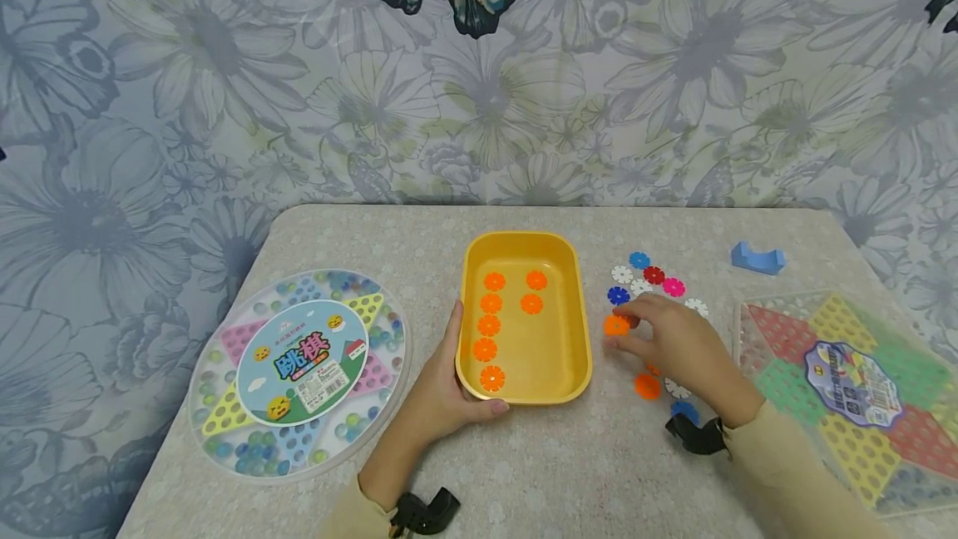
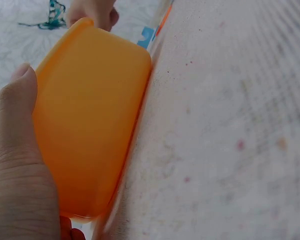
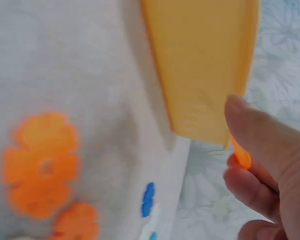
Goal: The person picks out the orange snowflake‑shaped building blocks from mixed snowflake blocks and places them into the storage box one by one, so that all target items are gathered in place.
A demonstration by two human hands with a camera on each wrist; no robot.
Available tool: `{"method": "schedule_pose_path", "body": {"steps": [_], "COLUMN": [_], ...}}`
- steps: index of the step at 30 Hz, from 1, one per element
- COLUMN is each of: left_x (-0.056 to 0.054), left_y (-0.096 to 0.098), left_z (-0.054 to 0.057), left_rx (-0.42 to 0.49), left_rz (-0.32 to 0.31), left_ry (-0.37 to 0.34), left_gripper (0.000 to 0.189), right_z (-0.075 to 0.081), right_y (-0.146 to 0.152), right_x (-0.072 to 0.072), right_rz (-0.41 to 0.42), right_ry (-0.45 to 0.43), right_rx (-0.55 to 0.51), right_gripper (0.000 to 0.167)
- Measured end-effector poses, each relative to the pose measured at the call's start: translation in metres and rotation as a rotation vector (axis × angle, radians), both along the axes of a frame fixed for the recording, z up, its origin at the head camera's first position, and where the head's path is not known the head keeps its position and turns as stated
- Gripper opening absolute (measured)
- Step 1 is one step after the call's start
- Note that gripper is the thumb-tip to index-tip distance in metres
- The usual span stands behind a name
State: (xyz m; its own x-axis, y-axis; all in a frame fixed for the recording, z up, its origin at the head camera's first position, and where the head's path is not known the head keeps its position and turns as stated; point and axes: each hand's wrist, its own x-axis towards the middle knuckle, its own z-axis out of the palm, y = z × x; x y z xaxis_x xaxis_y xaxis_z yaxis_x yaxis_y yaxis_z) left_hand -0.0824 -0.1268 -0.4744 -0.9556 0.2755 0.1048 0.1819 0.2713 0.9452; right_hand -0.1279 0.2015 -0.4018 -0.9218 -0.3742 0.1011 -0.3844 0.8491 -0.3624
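A yellow plastic tray (image 1: 554, 356) lies on the table with several orange flower-shaped discs (image 1: 489, 325) inside, a longer column along its left side and two at the upper right. My left hand (image 1: 437, 398) grips the tray's near left corner, thumb along the front and fingers along the left side. Just right of the tray, my right hand (image 1: 677, 343) pinches another orange flower-shaped disc (image 3: 241, 154) between thumb and fingers. Under and around that hand lie loose discs, among them an orange one (image 1: 647, 387), a dark blue one (image 1: 618, 295) and a pink one (image 1: 674, 287).
On the left is a round Chinese checkers set (image 1: 397, 331) with marbles under its clear cover. A second checkers board (image 1: 786, 389) in clear packaging lies at the right, partly behind my right forearm. A light blue holder-like piece (image 1: 758, 259) stands at the back right.
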Motion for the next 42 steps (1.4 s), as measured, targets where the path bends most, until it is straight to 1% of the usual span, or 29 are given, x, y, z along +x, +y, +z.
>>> {"method": "schedule_pose_path", "body": {"steps": [2,5,7,11,14,18,24,26,29,33,35,38,42], "left_x": [0.000,-0.001,-0.001,-0.001,-0.001,0.000,0.001,0.001,0.001,0.000,0.000,0.000,0.000], "left_y": [0.000,0.000,0.000,-0.001,-0.001,-0.001,-0.001,-0.001,-0.002,-0.002,-0.002,-0.002,-0.002], "left_z": [-0.001,-0.001,-0.002,-0.002,-0.002,0.000,0.000,0.000,0.000,-0.001,-0.001,-0.001,-0.001], "left_rx": [-0.001,-0.001,-0.009,-0.026,-0.038,-0.056,-0.068,-0.069,-0.071,-0.077,-0.075,-0.071,-0.080], "left_rz": [-0.001,-0.001,0.001,0.010,0.014,0.016,0.013,0.012,0.012,0.016,0.014,0.012,0.015], "left_ry": [-0.004,-0.011,-0.008,-0.008,-0.009,-0.005,-0.003,-0.008,-0.016,-0.017,-0.016,-0.024,-0.028], "left_gripper": [0.140,0.140,0.140,0.141,0.141,0.139,0.137,0.137,0.137,0.137,0.137,0.137,0.137], "right_z": [0.003,0.007,0.009,0.013,0.012,0.009,0.004,0.002,-0.003,-0.009,-0.011,-0.014,-0.016], "right_y": [-0.003,-0.010,-0.018,-0.038,-0.053,-0.070,-0.090,-0.094,-0.099,-0.104,-0.105,-0.107,-0.108], "right_x": [-0.005,-0.012,-0.016,-0.022,-0.025,-0.026,-0.028,-0.029,-0.033,-0.039,-0.041,-0.043,-0.042], "right_rz": [-0.020,-0.016,-0.011,0.004,0.043,0.114,0.169,0.193,0.241,0.299,0.308,0.291,0.274], "right_ry": [0.036,0.075,0.078,0.052,0.057,0.088,0.072,0.079,0.121,0.168,0.159,0.124,0.107], "right_rx": [-0.024,-0.067,-0.080,-0.061,-0.040,-0.035,-0.014,-0.008,0.008,0.072,0.111,0.177,0.227], "right_gripper": [0.038,0.040,0.041,0.045,0.045,0.043,0.041,0.039,0.035,0.031,0.029,0.027,0.025]}}
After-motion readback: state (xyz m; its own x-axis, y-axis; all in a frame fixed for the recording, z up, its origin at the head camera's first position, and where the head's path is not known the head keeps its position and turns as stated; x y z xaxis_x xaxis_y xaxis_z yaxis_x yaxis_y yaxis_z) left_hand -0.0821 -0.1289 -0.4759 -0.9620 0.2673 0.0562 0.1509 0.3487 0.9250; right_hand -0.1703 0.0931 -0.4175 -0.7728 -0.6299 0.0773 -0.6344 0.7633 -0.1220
